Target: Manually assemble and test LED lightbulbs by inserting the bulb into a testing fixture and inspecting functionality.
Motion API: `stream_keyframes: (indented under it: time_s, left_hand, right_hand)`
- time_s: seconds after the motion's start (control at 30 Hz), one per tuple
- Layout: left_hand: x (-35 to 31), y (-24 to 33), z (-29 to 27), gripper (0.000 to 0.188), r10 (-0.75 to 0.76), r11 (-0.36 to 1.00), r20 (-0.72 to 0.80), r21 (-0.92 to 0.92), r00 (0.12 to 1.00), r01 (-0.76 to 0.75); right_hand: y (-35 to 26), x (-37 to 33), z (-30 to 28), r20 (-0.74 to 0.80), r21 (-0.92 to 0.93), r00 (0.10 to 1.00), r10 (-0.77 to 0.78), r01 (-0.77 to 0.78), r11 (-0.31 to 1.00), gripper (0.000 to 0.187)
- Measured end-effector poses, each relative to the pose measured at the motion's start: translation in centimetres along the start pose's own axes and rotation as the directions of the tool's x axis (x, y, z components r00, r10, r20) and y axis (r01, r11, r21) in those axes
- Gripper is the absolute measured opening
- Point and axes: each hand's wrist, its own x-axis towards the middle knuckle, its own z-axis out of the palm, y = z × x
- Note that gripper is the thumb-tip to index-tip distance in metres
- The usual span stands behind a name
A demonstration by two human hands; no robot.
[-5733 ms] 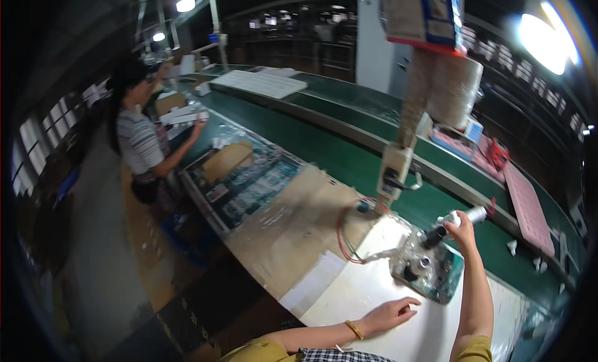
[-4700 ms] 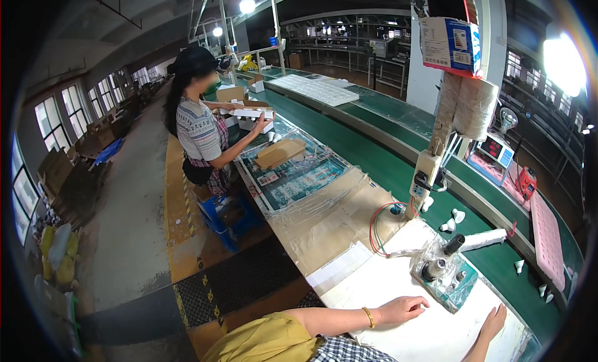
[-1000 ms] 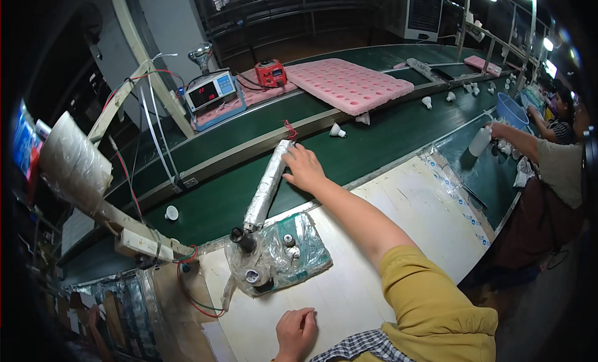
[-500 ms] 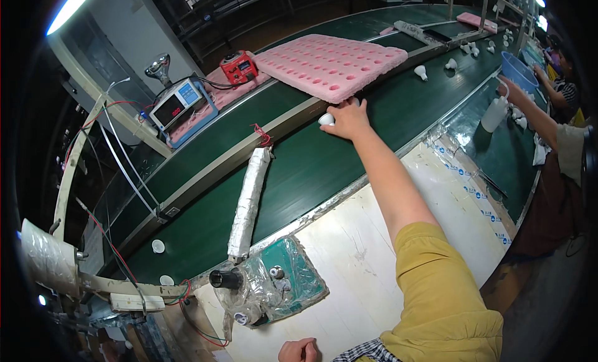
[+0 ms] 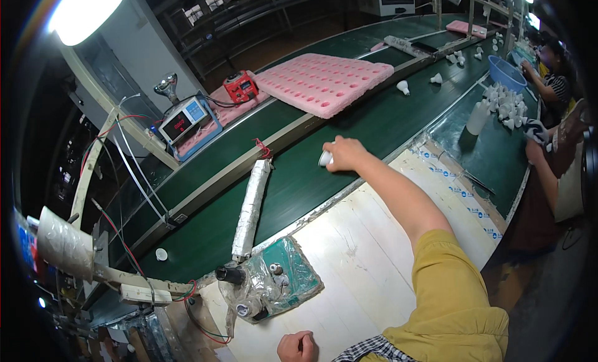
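Note:
My right hand point(image 5: 346, 155) reaches out over the green conveyor belt, fingers closed round a white light bulb point(image 5: 325, 158). The bulb's round front faces left, and my fingers cover the rest of it. Near the lower edge my left hand point(image 5: 296, 347) rests closed at the white worktable point(image 5: 349, 250), with nothing visible in it. Ahead of the left hand is a plastic-wrapped test fixture point(image 5: 274, 281) with a black socket point(image 5: 230, 274) and a green base.
A pink foam tray point(image 5: 324, 82) with rows of holes lies across the belt's far rail. A foil-wrapped bar point(image 5: 252, 206) spans the belt. A meter point(image 5: 184, 119) stands far left. To the right are a bottle point(image 5: 478, 117), piled bulbs point(image 5: 506, 103), a blue basin point(image 5: 507, 72) and co-workers.
My right hand has come back from the foam tray's edge, bringing the bulb nearer over the belt. A co-worker's hand has left the white bottle. My left hand stays closed.

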Motion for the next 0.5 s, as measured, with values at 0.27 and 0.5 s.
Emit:
stream_keyframes:
  time_s: [0.27,0.5]
  left_hand:
    - [1.6,0.4,-2.8,0.046,-0.254,0.714,0.182,-0.627,0.95,0.311]
    - [1.5,3.4,-0.7,0.075,-0.012,0.051,0.318,-0.947,0.948,0.318]
  right_hand:
    - [-12.7,-16.8,-0.2,-0.091,0.501,0.941,-0.325,0.325,0.802,0.051]
    - [-22.7,-28.8,-2.0,0.169,0.593,0.762,-0.625,0.427,0.682,0.053]
